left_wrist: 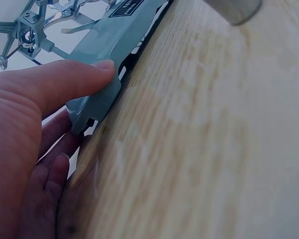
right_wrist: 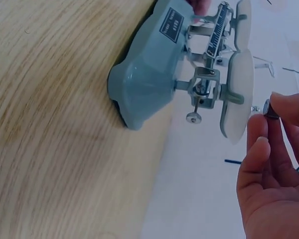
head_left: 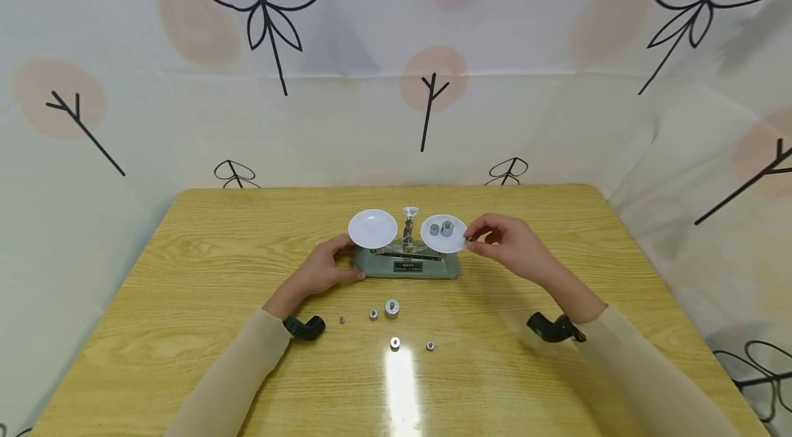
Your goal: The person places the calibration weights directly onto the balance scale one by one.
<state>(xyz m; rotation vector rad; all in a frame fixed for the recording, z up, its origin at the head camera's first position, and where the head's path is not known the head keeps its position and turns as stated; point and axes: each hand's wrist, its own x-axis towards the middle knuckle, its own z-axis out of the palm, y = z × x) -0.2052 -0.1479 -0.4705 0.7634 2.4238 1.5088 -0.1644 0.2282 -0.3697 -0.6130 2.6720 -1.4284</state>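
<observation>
A green-based balance scale stands on the table with two white pans. My left hand grips the left end of its base, thumb at the front and fingers behind, as the left wrist view shows. The left pan holds nothing. Two metal weights, a larger one and a smaller one, stand on the right pan. Beside that pan's outer rim, my right hand pinches a small metal weight between thumb and fingertips.
Several metal weights stand on the wooden table in front of the scale; the largest is near the middle, the smallest near the left wrist. A patterned cloth hangs behind the table.
</observation>
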